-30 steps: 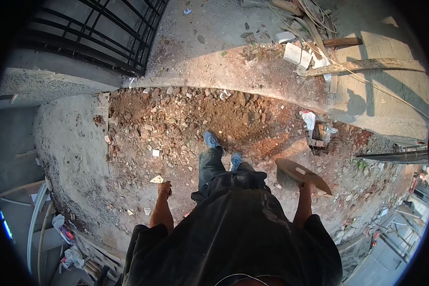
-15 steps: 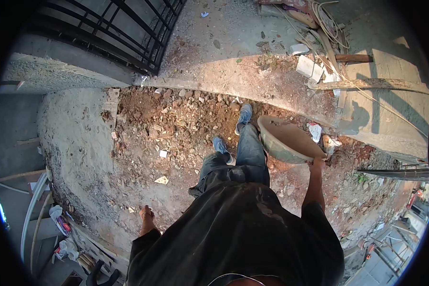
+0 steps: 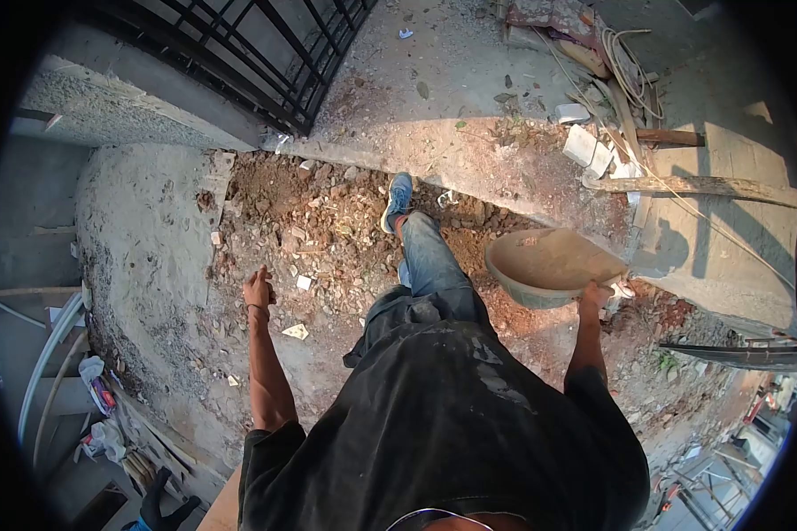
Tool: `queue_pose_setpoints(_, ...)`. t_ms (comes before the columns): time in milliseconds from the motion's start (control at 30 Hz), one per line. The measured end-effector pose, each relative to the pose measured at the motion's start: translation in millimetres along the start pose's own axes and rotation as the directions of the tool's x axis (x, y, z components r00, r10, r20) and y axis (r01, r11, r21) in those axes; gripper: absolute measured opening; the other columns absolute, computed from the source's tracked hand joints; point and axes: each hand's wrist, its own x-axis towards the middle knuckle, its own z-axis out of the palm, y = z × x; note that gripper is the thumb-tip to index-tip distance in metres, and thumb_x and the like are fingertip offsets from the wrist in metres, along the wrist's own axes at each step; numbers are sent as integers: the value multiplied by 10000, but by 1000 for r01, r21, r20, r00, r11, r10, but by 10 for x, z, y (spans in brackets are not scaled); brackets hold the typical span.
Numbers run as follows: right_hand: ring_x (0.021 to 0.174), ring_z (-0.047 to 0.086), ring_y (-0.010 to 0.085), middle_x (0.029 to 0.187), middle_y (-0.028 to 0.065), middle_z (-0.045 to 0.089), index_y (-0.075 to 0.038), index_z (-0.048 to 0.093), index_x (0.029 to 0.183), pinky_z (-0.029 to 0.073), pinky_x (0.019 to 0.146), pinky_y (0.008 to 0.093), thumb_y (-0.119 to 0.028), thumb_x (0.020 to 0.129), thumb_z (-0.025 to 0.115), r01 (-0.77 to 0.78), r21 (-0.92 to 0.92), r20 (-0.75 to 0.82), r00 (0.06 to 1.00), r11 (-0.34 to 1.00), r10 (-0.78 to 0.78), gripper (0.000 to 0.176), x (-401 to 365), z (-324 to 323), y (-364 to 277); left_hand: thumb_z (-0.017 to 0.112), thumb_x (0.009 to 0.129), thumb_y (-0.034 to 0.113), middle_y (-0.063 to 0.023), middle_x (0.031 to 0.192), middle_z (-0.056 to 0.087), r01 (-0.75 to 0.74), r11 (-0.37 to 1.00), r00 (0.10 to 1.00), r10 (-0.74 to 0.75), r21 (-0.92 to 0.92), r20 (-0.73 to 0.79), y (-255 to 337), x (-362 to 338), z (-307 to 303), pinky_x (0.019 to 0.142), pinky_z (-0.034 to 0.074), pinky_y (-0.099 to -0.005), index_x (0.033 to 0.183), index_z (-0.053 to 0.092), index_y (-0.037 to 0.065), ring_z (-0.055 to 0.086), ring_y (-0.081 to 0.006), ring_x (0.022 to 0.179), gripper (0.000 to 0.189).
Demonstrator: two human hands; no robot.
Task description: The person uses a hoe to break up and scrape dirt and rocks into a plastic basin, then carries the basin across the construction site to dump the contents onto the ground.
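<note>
While the right hand [image 3: 595,294] in the head view is closed on the rim of a wide basin [image 3: 540,299], the left hand [image 3: 259,290] is partly open, fingers loosely curled, nothing visible in its grasp. The basin is located forward of the torso, beside the right leg, with its brown-coated interior exposed. Loose rubble [image 3: 328,217] covers the walking strip; one blue shoe [image 3: 398,202] is at its far margin, next to a concrete slab [image 3: 469,146]. A black metal grille [image 3: 303,115] borders the slab at left. White blocks [image 3: 586,150], a wooden plank [image 3: 708,188] and coiled cord [image 3: 627,80] obstruct the far right.
</note>
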Motion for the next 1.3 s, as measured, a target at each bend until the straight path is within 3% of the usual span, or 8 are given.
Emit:
queue_pose_setpoints(133, 815, 591, 350, 1001, 228, 549, 17, 335, 1083, 495, 698, 443, -133, 752, 589, 276, -278, -43, 953, 920, -299, 443, 147, -216, 737, 537, 866, 364, -4, 435, 387, -10, 998, 999, 7, 63, 50, 233, 176, 263, 327, 323, -278, 725, 549, 22, 408, -112, 342, 370)
queue_pose_setpoints(200, 901, 570, 376, 1033, 248, 539, 31, 347, 1115, 449, 811, 436, -168, 758, 594, 146, -359, 68, 989, 922, -130, 477, 20, -377, 966, 533, 866, 355, -14, 433, 398, -104, 986, 988, 88, 130, 124, 325, 303, 423, 330, 329, -279, 734, 554, 18, 412, -112, 341, 363)
queue_pose_setpoints(333, 953, 555, 373, 1053, 252, 533, 47, 363, 1136, 453, 804, 440, -212, 753, 616, 106, -240, 76, 993, 965, -91, 527, -379, -748, 1226, 537, 863, 368, -11, 461, 411, -144, 971, 968, 98, 190, 232, 591, 442, 843, 343, 308, -281, 757, 542, 21, 387, -111, 355, 363)
queue_pose_setpoints(433, 912, 536, 310, 1072, 209, 493, 18, 322, 1190, 493, 675, 428, -195, 719, 655, -126, -280, 58, 987, 952, 148, 615, -388, -859, 1508, 537, 865, 366, -11, 466, 413, -161, 969, 966, 116, 188, 233, 607, 382, 1010, 345, 311, -282, 771, 547, 13, 389, -111, 358, 366)
queue_pose_setpoints(533, 897, 550, 326, 1062, 225, 493, 25, 333, 1177, 506, 652, 435, -185, 716, 631, -123, -352, 13, 991, 928, 136, 588, -376, -913, 1669, 530, 871, 336, -6, 465, 400, -148, 971, 955, 90, 190, 282, 536, 307, 1053, 344, 305, -283, 770, 544, 8, 386, -110, 360, 343)
queue_pose_setpoints(900, 898, 561, 362, 1035, 245, 511, 37, 355, 1124, 487, 729, 442, -195, 720, 589, -72, -353, -31, 997, 933, 65, 521, -434, -992, 1106, 535, 806, 329, -34, 490, 441, 240, 897, 941, -309, 370, 137, -974, 280, 410, 350, 386, -302, 756, 560, 42, 462, -151, 391, 292)
queue_pose_setpoints(1233, 921, 552, 382, 1070, 256, 510, 21, 360, 1137, 447, 789, 454, -262, 743, 622, -120, -245, -49, 993, 962, 111, 551, 11, -870, 628, 535, 814, 303, -48, 491, 436, 403, 887, 873, -447, 226, 195, -1327, -107, 884, 357, 375, -308, 797, 558, 39, 459, -169, 382, 265)
queue_pose_setpoints(1300, 951, 545, 376, 1080, 263, 501, 30, 347, 1165, 444, 800, 446, -221, 740, 596, -52, -319, -29, 999, 946, 46, 553, 2, -986, 577, 530, 814, 303, -57, 491, 428, 351, 871, 885, -429, 344, 183, -1202, -163, 950, 362, 382, -317, 812, 549, 30, 458, -180, 382, 274)
